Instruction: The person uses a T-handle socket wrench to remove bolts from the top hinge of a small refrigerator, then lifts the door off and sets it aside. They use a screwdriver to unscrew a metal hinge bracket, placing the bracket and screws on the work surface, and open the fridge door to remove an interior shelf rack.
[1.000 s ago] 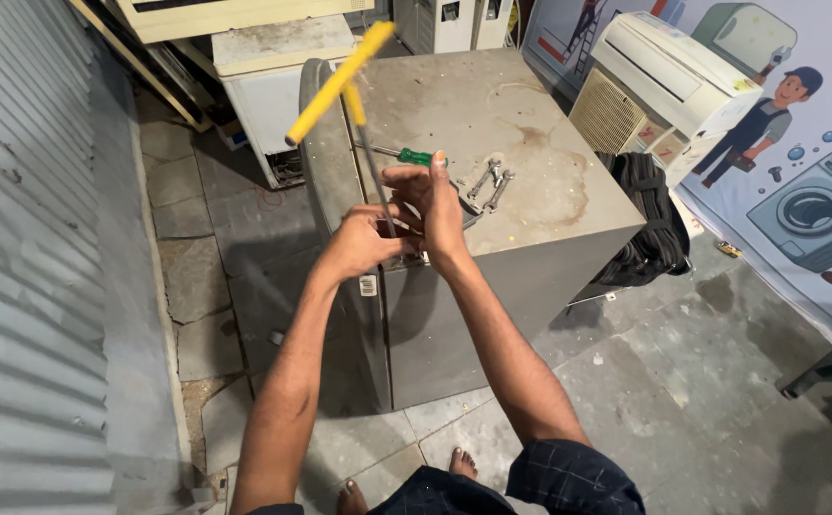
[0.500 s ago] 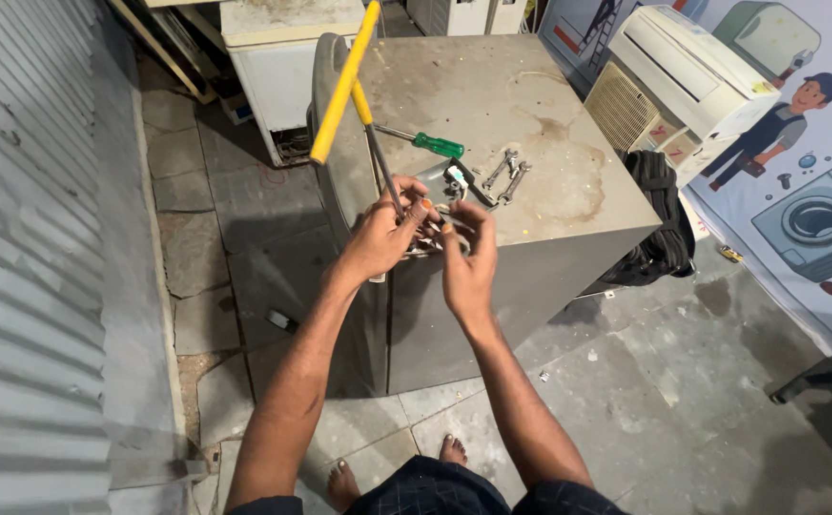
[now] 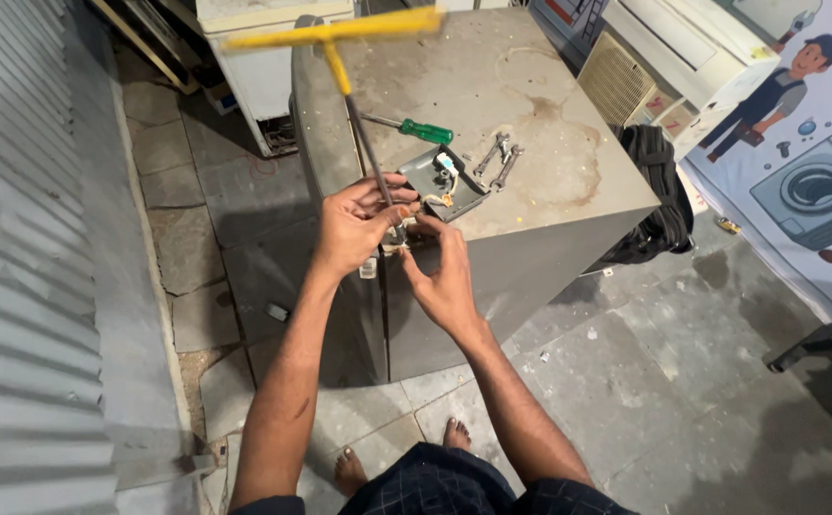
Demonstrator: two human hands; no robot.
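Your left hand (image 3: 359, 224) is closed around the shaft of the yellow T-handle wrench (image 3: 339, 43) at the near-left edge of the grey surface (image 3: 568, 162). Your right hand (image 3: 444, 277) pinches a small part under its tip. If the tip slips, it could jab your fingers. A green screwdriver (image 3: 425, 131) lies just beyond. Far right hangs a blue cartoon poster (image 3: 797, 143).

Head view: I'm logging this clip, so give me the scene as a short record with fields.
left hand: grips shaft of yellow T-handle tool
right hand: at the tool's tip, by the cabinet edge
surface: grey metal cabinet
on cabinet: green screwdriver, small grey box, two spanners
beside cabinet: black bag
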